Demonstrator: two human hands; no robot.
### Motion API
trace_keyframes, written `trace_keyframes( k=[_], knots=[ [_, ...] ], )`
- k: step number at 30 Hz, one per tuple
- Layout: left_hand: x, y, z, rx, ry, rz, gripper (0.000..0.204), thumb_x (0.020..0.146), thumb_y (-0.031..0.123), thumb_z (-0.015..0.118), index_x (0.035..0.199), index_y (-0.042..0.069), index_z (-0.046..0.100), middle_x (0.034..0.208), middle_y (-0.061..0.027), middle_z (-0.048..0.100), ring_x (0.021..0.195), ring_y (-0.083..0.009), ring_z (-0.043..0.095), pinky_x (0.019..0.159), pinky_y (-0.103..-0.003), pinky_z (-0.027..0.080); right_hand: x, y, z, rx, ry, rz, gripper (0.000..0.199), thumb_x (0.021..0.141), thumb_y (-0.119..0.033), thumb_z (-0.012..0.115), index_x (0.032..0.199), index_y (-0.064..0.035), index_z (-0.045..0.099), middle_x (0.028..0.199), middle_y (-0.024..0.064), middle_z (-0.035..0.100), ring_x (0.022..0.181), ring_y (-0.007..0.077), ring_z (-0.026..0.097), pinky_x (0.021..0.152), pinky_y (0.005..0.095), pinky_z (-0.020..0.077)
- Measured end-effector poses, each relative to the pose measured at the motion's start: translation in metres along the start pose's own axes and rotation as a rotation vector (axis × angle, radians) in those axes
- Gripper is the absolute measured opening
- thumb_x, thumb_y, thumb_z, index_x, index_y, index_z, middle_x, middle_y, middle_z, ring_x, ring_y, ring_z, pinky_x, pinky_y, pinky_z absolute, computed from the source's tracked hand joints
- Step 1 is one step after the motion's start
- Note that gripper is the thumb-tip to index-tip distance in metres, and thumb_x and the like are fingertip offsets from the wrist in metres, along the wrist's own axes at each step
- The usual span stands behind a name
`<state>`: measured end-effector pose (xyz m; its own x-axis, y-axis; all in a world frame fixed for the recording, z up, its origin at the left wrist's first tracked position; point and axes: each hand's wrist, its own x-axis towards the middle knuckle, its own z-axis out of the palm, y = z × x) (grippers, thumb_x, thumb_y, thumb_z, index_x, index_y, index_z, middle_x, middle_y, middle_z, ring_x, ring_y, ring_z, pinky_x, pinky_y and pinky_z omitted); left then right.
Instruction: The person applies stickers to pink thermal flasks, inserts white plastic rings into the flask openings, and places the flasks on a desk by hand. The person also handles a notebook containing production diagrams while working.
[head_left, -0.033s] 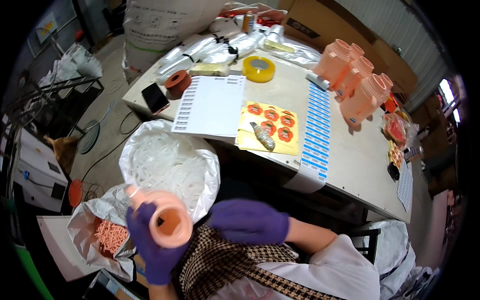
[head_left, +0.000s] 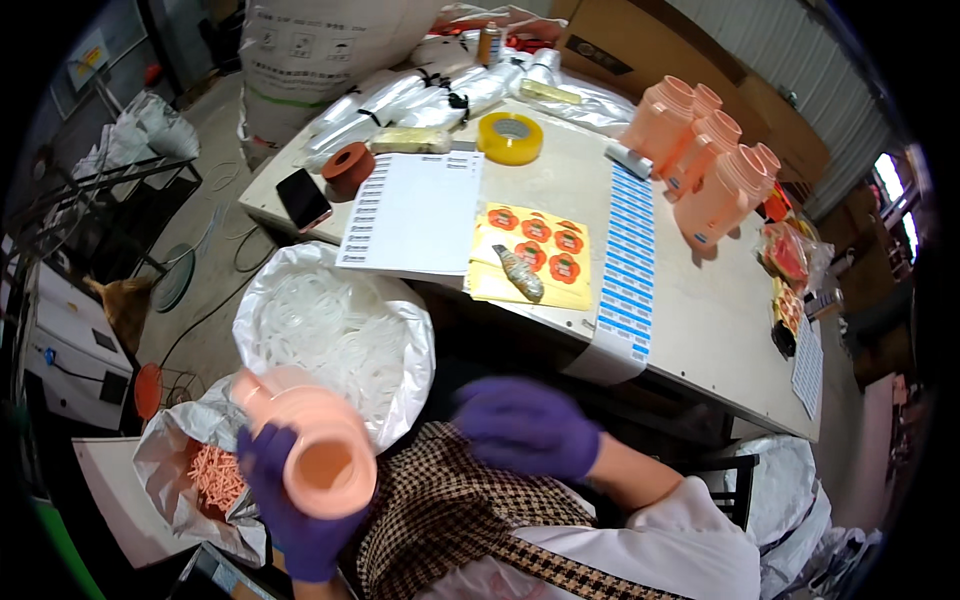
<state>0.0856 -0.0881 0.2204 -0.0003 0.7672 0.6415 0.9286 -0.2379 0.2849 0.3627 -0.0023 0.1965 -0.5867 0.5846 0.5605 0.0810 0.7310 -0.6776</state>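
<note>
Left hand (head_left: 278,500), purple-gloved: I see it gripping the pink jug (head_left: 305,408), mouth toward camera, left of the torso | right hand (head_left: 530,428): blurred, closure I cannot tell | yellow sheet (head_left: 484,284), red-orange stickers; blue-white label strip (head_left: 627,265) | sack (head_left: 300,70), dark lettering

A pale counter (head_left: 705,320) with a dark underside stands on a grey floor (head_left: 222,290). Behind it, to the right, rises a light corrugated wall (head_left: 755,45); at far left is a darker grey wall (head_left: 65,115). A dark metal rack (head_left: 122,178) stands near a white cabinet (head_left: 72,335). Bright windows (head_left: 888,178) glow at far right, and daylight falls across the counter.
</note>
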Motion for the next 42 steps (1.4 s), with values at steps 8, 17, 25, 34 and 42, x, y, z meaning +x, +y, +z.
trace_keyframes(
  k=[8,17,25,34,42],
  knots=[
    [-0.055,-0.031,0.061,-0.164,-0.218,0.652,0.014,0.099,0.035,0.061,0.11,0.027,0.056,0.117,0.0029,0.065,0.117,-0.0226,0.056,0.118,-0.062,0.025,-0.191,0.084,-0.128,-0.905,0.454,0.523,0.035,0.074,-0.017,0.085,0.106,-0.008,0.073,0.104,0.0127,0.067,0.099,0.032,0.064,0.086,0.0424,0.0534],
    [-0.119,-0.061,0.118,0.0,-0.236,0.783,0.036,0.084,0.048,0.077,0.111,0.035,0.056,0.128,0.0121,0.063,0.13,-0.0114,0.05,0.121,-0.048,0.021,-0.185,0.086,-0.131,-0.847,0.467,0.631,0.04,0.071,-0.024,0.086,0.107,-0.0094,0.072,0.104,0.0116,0.066,0.1,0.0311,0.062,0.085,0.0428,0.0519],
    [-0.122,-0.061,0.111,-0.042,-0.298,0.756,0.035,0.084,0.029,0.072,0.117,0.036,0.064,0.126,0.0103,0.067,0.126,-0.0151,0.052,0.121,-0.053,0.019,-0.183,0.099,-0.139,-0.808,0.449,0.674,0.024,0.072,-0.019,0.083,0.091,-0.0096,0.073,0.1,0.0095,0.067,0.098,0.0296,0.06,0.084,0.0408,0.0507],
    [-0.125,-0.058,0.111,0.008,-0.295,0.692,0.04,0.089,0.032,0.07,0.127,0.04,0.061,0.133,0.0145,0.062,0.126,-0.0084,0.052,0.121,-0.05,0.022,-0.188,0.097,-0.134,-0.945,0.428,0.494,0.02,0.073,-0.015,0.081,0.084,-0.0083,0.065,0.085,0.0088,0.064,0.086,0.0308,0.061,0.08,0.0428,0.0501],
    [-0.129,-0.068,0.11,0.919,-0.231,1.136,0.054,0.097,0.028,0.053,0.146,0.048,0.042,0.153,0.0146,0.043,0.131,-0.0057,0.051,0.115,-0.042,0.03,-0.048,0.02,-0.044,-0.404,0.462,0.279,0.014,0.082,-0.012,0.069,0.093,-0.0064,0.063,0.105,0.0138,0.058,0.111,0.035,0.057,0.096,0.0438,0.046]
  ],
)
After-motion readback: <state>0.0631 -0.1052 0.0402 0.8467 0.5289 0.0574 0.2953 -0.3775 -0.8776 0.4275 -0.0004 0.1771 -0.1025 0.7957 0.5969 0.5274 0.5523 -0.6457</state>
